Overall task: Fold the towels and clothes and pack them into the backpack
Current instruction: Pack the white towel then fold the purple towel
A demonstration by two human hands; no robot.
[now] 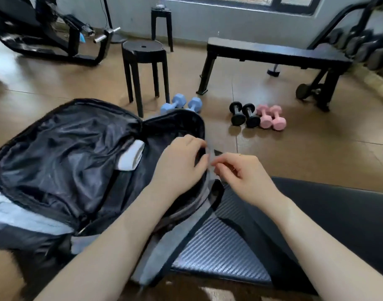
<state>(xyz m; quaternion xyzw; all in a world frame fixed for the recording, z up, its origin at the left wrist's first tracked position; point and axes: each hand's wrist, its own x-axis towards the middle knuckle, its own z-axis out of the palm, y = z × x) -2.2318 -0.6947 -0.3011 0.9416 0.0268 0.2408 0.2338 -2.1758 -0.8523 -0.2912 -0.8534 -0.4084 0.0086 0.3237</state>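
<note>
A grey and black backpack (56, 161) lies open in front of me, its black lining flap thrown back to the left. A folded white towel (132, 157) shows inside the main compartment. A pale blue cloth (17, 213) sticks out under the flap at the left. My left hand (179, 164) grips the backpack's right rim near the zip. My right hand (240, 174) pinches a small zip pull or strap end just right of that rim. The two hands nearly touch. A grey shoulder strap (186, 242) runs down toward me.
The backpack rests on a black padded bench (316, 213) with a ribbed section. On the brown floor beyond stand a black stool (145, 59), blue dumbbells (179, 104), black dumbbells (243, 115) and pink dumbbells (272, 117). A flat black bench (273, 55) is further back.
</note>
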